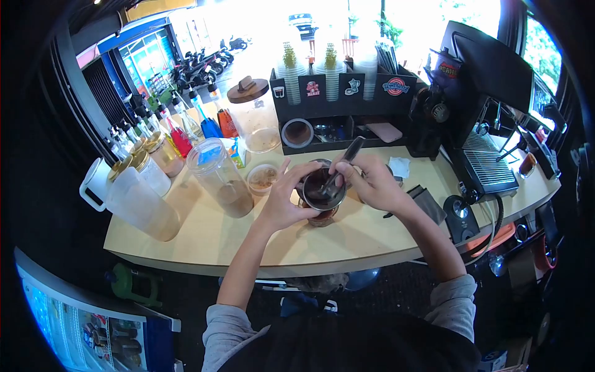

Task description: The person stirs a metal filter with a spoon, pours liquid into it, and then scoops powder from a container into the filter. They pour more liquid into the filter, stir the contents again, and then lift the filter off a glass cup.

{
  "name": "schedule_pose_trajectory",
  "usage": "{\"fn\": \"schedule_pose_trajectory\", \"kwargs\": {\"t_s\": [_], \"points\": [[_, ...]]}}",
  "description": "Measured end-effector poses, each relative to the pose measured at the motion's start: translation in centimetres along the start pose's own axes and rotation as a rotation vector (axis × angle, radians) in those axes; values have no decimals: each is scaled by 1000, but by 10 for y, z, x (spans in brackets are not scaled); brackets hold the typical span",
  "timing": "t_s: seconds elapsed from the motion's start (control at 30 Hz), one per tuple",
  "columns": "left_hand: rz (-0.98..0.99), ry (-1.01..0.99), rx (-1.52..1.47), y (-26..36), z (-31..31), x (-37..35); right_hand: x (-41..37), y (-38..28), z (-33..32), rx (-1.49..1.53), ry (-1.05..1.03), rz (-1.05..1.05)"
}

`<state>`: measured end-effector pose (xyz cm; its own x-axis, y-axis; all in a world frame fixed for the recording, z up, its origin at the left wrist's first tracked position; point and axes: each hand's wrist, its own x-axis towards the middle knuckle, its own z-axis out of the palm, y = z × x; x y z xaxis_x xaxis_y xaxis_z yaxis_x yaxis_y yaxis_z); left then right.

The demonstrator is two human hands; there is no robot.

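Observation:
My left hand (282, 201) is wrapped around the side of a metal cup (308, 197), thumb near its front rim and fingers behind. The cup is tipped toward me, with dark contents inside. In my right hand (375, 183) is a dark-handled stirring tool (352, 150), slanting down into the cup; its lower end looks spoon-like but is partly hidden. Below the cup stands a glass (323, 220) with reddish-brown liquid, mostly covered from view. Close to my left hand sits a small tub of brown powder (263, 178).
Clear canisters (223, 180) and a translucent pitcher (142, 204) stand at left, with syrup bottles (176, 133) behind. A black cup organizer (341, 115) lines the back. At right are an espresso machine (486, 167), a scale (460, 217) and a dark cloth (427, 204).

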<state>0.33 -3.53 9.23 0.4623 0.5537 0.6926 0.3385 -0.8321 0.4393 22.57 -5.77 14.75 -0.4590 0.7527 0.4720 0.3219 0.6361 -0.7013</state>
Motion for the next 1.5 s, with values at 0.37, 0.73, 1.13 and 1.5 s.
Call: {"fn": "schedule_pose_trajectory", "kwargs": {"t_s": [0.37,0.73,1.13,1.5], "points": [[-26,-7,5,2,2,-2,-4,12,-6,110,85,-8],[-61,47,25,9,0,-2,-2,16,-15,177,140,-34],[-217,146,-55,-7,11,-10,-17,20,8,569,370,-62],[-325,27,-179,-19,17,-14,-20,7,22,174,322,46]]}}
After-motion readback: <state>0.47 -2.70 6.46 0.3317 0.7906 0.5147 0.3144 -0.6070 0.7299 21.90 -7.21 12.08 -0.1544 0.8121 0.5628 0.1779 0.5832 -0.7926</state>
